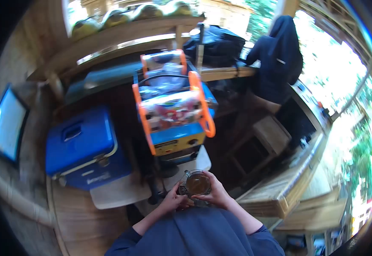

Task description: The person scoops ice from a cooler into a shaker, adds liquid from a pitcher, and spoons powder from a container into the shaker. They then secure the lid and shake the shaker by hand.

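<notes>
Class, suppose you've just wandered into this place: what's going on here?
A person is holding a clear glass cup of brownish liquid close to their body. The right hand grips its side, while the left hand is close against the other side; blur hides its exact grip. Just ahead is a blue-and-yellow machine with orange sides, and a blue cool box sits to the left.

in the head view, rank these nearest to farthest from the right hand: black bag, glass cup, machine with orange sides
From the right hand:
1. Glass cup: in its grip, at the lower middle.
2. Machine with orange sides: just beyond the cup, slightly left.
3. Black bag: farthest, up on the ledge behind the machine.
</notes>
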Tool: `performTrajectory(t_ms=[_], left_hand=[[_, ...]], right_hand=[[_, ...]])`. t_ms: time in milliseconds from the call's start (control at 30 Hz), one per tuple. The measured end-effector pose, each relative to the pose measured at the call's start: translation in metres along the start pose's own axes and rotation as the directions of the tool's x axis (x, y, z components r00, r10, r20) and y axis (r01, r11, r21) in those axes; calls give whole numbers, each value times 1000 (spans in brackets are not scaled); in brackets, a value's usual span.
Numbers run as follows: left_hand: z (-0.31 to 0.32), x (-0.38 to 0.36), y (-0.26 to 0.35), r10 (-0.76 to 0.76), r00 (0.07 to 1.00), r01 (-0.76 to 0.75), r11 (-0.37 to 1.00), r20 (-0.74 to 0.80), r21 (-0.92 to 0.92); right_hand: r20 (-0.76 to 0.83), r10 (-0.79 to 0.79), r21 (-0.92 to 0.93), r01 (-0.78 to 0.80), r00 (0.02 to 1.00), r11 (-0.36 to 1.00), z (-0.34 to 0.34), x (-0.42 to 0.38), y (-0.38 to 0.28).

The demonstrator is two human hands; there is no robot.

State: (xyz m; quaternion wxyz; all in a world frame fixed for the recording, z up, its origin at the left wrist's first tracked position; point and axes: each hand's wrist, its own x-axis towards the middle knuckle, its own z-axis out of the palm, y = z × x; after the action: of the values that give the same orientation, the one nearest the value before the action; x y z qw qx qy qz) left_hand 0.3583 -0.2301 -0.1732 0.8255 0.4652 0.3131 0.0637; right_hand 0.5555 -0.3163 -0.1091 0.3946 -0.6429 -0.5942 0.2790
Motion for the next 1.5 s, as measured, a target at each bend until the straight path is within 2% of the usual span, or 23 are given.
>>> performTrajectory(t_ms=[100, 267, 333, 367, 500, 633, 767, 800, 833, 867, 967, 1133, 1233, 1400, 1500], left_hand=[[36, 22, 19, 21, 993, -29, 998, 119, 64], [104, 38, 65, -69, 930, 5, 985, 362, 173], [132, 45, 81, -96, 857, -18, 976, 507, 215], [149, 41, 95, -153, 851, -23, 945, 503, 326], [212, 47, 111, -236, 726, -15, 934, 646, 358], [284, 50, 99, -273, 630, -84, 907, 727, 414], [366, 50, 66, -355, 521, -72, 888, 776, 454], [383, 53, 52, -342, 484, -76, 901, 806, 428], [433, 52, 22, -340, 396, -75, 914, 853, 399], [455, 48, 10, -376, 387, -37, 906, 842, 421], [516, 44, -32, -420, 262, -94, 885, 869, 456], [610, 34, -94, -534, 27, -14, 845, 845, 535], [654, 29, -124, -587, -78, -9, 809, 806, 588], [717, 33, -158, -674, -165, -92, 738, 720, 669], [748, 37, -184, -708, -196, -119, 704, 678, 701]], right_hand=[[-159, 32, 31, -27, 987, 999, -28, -31, 9], [-415, 140, -4, -156, 899, 988, -78, -87, -15], [-512, 114, -46, -160, 851, 986, -95, -109, -18], [-541, 114, -50, -168, 833, 985, -105, -121, -27], [-679, 115, -107, -253, 725, 961, -138, -171, -53], [-787, 97, -168, -363, 609, 916, -172, -234, -64], [-846, 90, -188, -453, 525, 872, -205, -315, -63], [-861, 95, -184, -480, 500, 858, -211, -337, -62], [-887, 95, -183, -535, 451, 825, -224, -385, -63], [-898, 90, -183, -553, 430, 813, -226, -407, -62], [-942, 112, -114, -613, 317, 782, -232, -476, -65], [-981, 152, 17, -736, 117, 676, -234, -564, -79], [-983, 186, 109, -780, 9, 616, -235, -606, -80], [-965, 207, 253, -762, -159, 596, -235, -652, -62], [-966, 187, 255, -791, -179, 557, -244, -680, -48]])
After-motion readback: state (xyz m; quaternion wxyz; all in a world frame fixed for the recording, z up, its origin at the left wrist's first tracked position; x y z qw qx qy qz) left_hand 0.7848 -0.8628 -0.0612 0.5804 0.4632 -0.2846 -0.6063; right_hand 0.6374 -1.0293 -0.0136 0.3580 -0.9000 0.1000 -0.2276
